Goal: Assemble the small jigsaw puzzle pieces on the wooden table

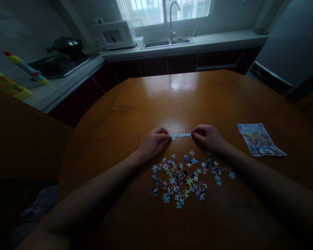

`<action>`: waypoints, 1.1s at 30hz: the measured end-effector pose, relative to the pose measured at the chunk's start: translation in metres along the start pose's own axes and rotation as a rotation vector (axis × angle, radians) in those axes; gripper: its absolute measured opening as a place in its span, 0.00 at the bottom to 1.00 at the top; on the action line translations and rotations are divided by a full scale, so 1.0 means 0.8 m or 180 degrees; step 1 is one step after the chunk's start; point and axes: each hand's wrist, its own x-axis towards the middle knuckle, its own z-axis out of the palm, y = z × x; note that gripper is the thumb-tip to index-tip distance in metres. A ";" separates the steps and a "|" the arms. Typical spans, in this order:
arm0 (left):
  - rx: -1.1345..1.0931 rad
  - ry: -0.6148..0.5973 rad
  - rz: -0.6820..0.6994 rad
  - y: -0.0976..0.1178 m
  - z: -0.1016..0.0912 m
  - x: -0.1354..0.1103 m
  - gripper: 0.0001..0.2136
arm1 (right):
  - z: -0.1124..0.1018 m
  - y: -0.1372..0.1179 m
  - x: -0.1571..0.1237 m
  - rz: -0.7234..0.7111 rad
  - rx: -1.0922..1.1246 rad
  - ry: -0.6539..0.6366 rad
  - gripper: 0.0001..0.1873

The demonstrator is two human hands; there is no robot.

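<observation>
A short joined row of light-blue puzzle pieces [182,135] lies on the wooden table between my hands. My left hand [154,141] has its fingers closed at the left end of the row, where one piece juts down toward me. At the opposite end, the thumb and fingers of my right hand [208,136] pinch the row's edge. Nearer to me, many loose jigsaw pieces [189,181] are spread in a heap, coloured blue, yellow, white and dark. My fingers partly cover both ends of the row.
On the right of the table [114,139] lies a creased picture sheet [258,139] in bright colours. Beyond the table, a counter holds a sink [169,43], a microwave [117,35] and a stove with a black wok [67,45].
</observation>
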 end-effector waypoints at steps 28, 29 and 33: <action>-0.0025 -0.0035 -0.0338 0.009 -0.007 0.006 0.10 | -0.002 -0.002 0.001 -0.0022 0.0107 -0.0027 0.09; -0.0028 -0.0047 -0.0337 0.008 -0.007 0.006 0.10 | -0.002 -0.003 0.001 -0.0014 0.0095 -0.0031 0.09; -0.0029 -0.0090 -0.0345 0.007 -0.007 0.006 0.10 | -0.003 -0.005 0.001 0.0014 0.0043 -0.0031 0.09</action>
